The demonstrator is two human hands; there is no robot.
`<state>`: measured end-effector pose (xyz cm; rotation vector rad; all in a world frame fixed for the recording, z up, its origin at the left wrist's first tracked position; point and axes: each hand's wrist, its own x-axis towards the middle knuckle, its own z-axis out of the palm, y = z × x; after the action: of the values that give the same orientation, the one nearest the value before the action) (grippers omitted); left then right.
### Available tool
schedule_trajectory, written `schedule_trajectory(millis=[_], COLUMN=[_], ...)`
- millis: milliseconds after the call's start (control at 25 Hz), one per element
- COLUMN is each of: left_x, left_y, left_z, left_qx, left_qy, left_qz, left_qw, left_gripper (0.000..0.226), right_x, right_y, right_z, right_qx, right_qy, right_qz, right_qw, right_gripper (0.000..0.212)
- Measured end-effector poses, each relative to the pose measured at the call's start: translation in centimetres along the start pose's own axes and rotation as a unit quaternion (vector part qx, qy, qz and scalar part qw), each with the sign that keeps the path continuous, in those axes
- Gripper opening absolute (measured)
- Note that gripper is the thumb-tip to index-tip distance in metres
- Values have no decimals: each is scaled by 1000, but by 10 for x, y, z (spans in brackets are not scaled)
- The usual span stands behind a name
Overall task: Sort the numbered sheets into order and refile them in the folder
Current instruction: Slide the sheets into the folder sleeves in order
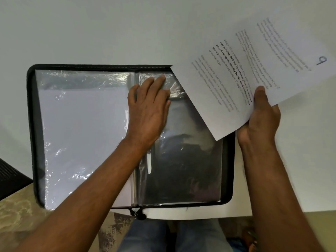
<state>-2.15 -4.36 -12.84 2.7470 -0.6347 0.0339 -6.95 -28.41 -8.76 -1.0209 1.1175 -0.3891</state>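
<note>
An open black zip folder [32, 124] lies flat on the white table. Its left clear sleeve [81, 124] holds white paper. The right sleeve [190, 170] looks dark, with no paper showing in it. My left hand [149, 110] rests on the top of the right sleeve near the spine, fingers straight. My right hand [260, 117] grips the lower edge of a printed sheet [254, 66], thumb on top. The sheet is tilted above the folder's upper right corner and carries a handwritten 9 near its far corner.
The white table [91, 33] stretches beyond the folder on all sides. A dark chair part [11, 177] shows at the left edge. Below the table's front edge are my knees in jeans [163, 235] and a patterned floor [21, 215].
</note>
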Motion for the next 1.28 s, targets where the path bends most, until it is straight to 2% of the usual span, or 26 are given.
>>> schedule_trajectory(millis=[160, 360, 480, 680, 760, 880, 1000, 1160, 1280], left_x=[12, 28, 33, 36, 41, 54, 70, 85, 87], left_y=[-2, -3, -5, -10, -7, -4, -1, 5, 7], left_z=[-5, -11, -15, -21, -26, -35, -39, -34, -26], left_qx=[3, -15, -11, -38, -71, -143, -206, -201, -149], left_qy=[-16, -31, -22, -50, -84, -141, -152, -180, -195], left_qz=[16, 77, 100, 137, 132, 88, 44, 25, 37], left_qw=[1000, 996, 995, 989, 985, 976, 966, 963, 969], left_gripper=[24, 26, 24, 23, 16, 19, 26, 45, 32], right_x=[2, 4, 14, 27, 28, 29, 31, 32, 32], right_y=[0, -8, -17, -24, -28, -30, -32, -36, -37], right_z=[18, 35, 41, 42, 43, 50, 56, 67, 73], right_qx=[20, 59, 72, 96, 109, 123, 142, 155, 170], right_qy=[-22, -39, -34, -33, -35, -40, -48, -70, -78], right_qz=[43, 69, 76, 78, 82, 91, 93, 89, 87], right_qw=[999, 995, 994, 992, 990, 987, 984, 981, 978], right_gripper=[38, 38, 39, 37, 32, 20, 18, 14, 15])
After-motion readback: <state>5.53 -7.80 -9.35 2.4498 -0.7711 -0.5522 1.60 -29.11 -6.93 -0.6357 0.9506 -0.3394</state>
